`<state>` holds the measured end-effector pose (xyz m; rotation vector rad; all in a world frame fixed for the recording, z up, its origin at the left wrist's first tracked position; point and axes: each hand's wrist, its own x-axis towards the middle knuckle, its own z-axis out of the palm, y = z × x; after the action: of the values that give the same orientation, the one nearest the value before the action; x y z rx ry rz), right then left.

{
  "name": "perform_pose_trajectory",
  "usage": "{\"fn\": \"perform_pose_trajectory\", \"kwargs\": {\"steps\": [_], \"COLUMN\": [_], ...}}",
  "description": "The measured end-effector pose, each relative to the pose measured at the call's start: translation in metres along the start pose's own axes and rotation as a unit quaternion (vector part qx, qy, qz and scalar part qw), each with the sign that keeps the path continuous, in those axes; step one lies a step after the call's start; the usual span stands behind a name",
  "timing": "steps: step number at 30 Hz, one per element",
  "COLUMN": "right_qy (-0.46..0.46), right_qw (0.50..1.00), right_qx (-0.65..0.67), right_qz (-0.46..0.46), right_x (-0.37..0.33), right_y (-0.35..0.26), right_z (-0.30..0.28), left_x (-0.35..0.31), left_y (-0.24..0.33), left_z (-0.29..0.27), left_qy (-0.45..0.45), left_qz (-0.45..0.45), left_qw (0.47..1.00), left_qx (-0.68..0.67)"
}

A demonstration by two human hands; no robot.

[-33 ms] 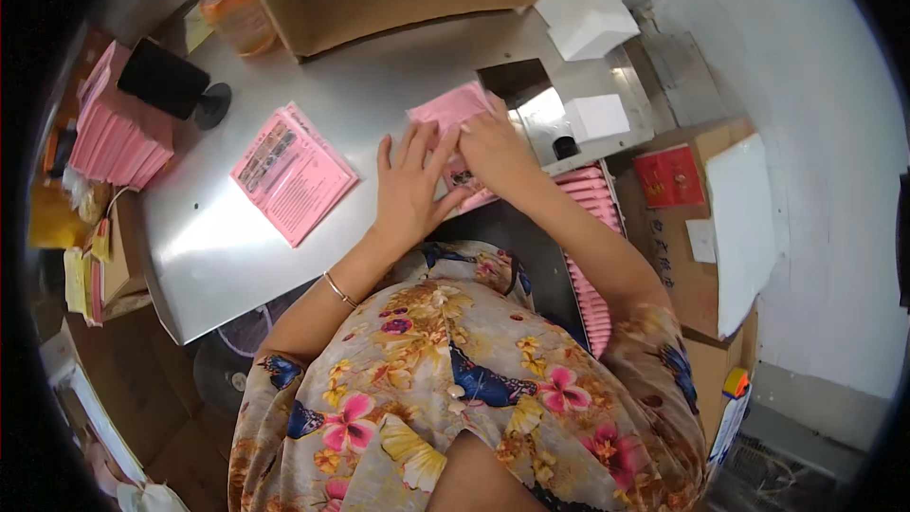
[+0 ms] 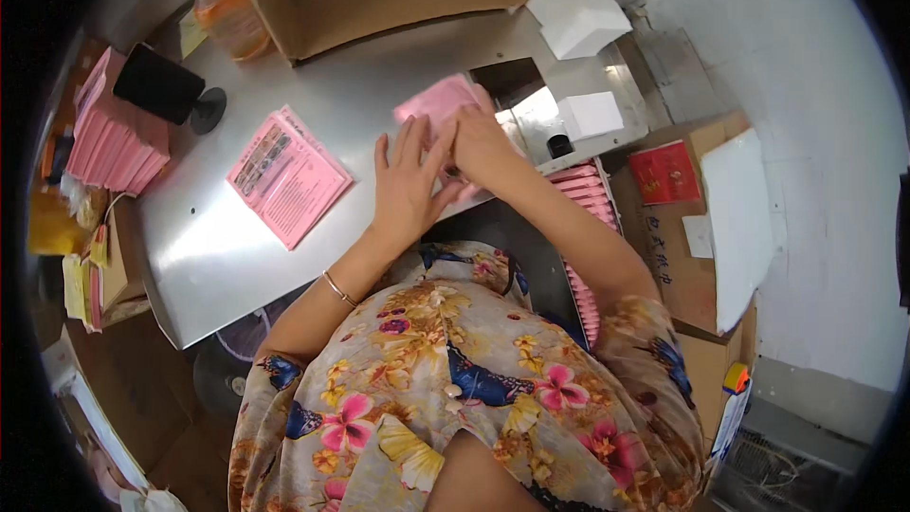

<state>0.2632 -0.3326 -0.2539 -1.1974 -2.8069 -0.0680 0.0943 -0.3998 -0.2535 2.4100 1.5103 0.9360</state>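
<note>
A pink printed plastic bag (image 2: 436,98) lies at the front right of the metal table, partly hidden under both hands. My left hand (image 2: 406,180) rests across its left side with fingers stretched and spread. Closed fingers of my right hand (image 2: 486,147) grip the bag near its middle, touching the left fingertips. To the left is a stack of flat pink printed bags (image 2: 289,180). Pink packets in a tight row (image 2: 583,194) stand below my right forearm.
An open cardboard box (image 2: 379,28) spans the back. A bottle of orange liquid (image 2: 232,14), a black stand (image 2: 159,83) and piled pink bags (image 2: 114,137) stand left. White blocks (image 2: 592,116) sit right, beside a dark opening (image 2: 512,81). A cardboard carton (image 2: 664,246) is farther right.
My right hand has shifted slightly left and its fingers have curled in more. The bag's top edge has moved a little left and up. My left hand stays nearly in place.
</note>
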Motion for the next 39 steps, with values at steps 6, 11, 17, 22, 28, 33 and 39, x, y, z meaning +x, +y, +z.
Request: {"fn": "perform_pose_trajectory", "kwargs": {"steps": [6, 11, 17, 22, 28, 33, 39], "right_qy": [0.036, 0.009, 0.164, 0.196, 0.194, 0.17, 0.239], "right_qw": [0.996, 0.968, 0.966, 0.945, 0.932, 0.934, 0.945], "right_qx": [0.052, 0.05, 0.097, 0.036, 0.071, 0.042, -0.038], "right_qz": [0.063, 0.244, 0.176, 0.258, 0.297, 0.312, 0.221], "right_x": [-0.024, -0.062, -0.115, -0.118, -0.126, -0.122, -0.129], "right_y": [0.04, 0.046, 0.054, 0.08, 0.094, 0.092, 0.116], "right_z": [0.009, -0.018, -0.031, -0.047, -0.03, -0.03, -0.018], "left_x": [-0.016, -0.066, -0.081, -0.087, -0.051, -0.033, -0.023], "left_y": [-0.009, -0.034, -0.056, -0.081, -0.112, -0.13, -0.114], "left_z": [-0.015, -0.036, -0.084, -0.091, -0.097, -0.09, -0.083], "left_qy": [-0.01, -0.002, 0.011, -0.028, -0.005, 0.074, 0.066], "left_qz": [0.035, -0.032, -0.121, -0.065, -0.039, -0.065, -0.019], "left_qw": [0.997, 0.987, 0.991, 0.996, 0.999, 0.988, 0.995], "left_qx": [-0.072, -0.158, 0.062, 0.051, 0.007, 0.12, 0.076]}}
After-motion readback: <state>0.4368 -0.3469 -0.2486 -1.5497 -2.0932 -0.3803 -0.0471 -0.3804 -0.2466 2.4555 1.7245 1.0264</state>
